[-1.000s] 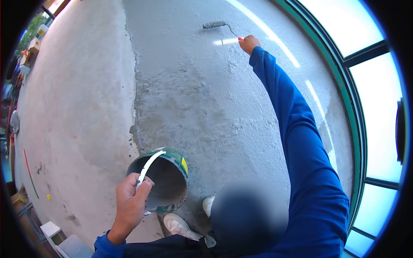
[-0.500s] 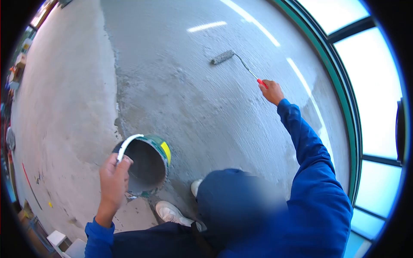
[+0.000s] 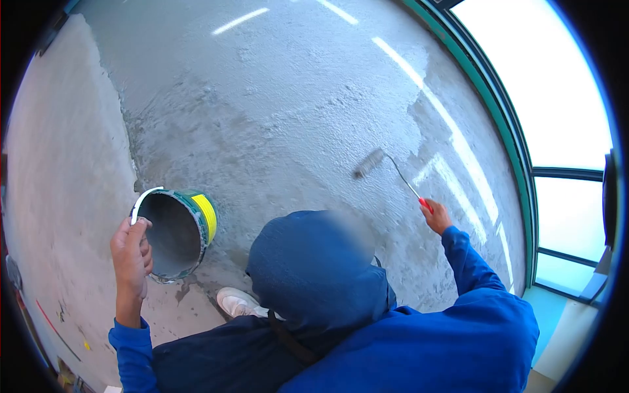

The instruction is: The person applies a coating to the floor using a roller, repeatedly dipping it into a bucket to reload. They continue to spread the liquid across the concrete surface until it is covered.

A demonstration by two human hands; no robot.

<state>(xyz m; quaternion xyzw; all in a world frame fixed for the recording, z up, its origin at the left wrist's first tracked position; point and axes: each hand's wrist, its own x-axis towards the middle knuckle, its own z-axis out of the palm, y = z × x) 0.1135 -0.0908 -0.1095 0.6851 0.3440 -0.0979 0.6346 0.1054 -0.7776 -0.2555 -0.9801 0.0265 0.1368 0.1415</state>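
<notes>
My left hand is closed around the white handle of a dark green bucket with a yellow label. Grey material shows inside the bucket, which is tilted a little toward me. Out to the right, my right hand grips the red handle of a paint roller. The roller's grey, fuzzy head is on the wet-looking grey floor, slightly blurred, up and to the left of that hand.
A lighter, dry-looking floor strip lies at the left behind a rough edge. Along the right runs a green frame below bright windows. A white shoe stands beside the bucket. A red stick lies at lower left.
The roller and my right hand have moved down, nearer my body. The view has shifted, so the bucket and my left hand now appear further left. Both hands keep their holds.
</notes>
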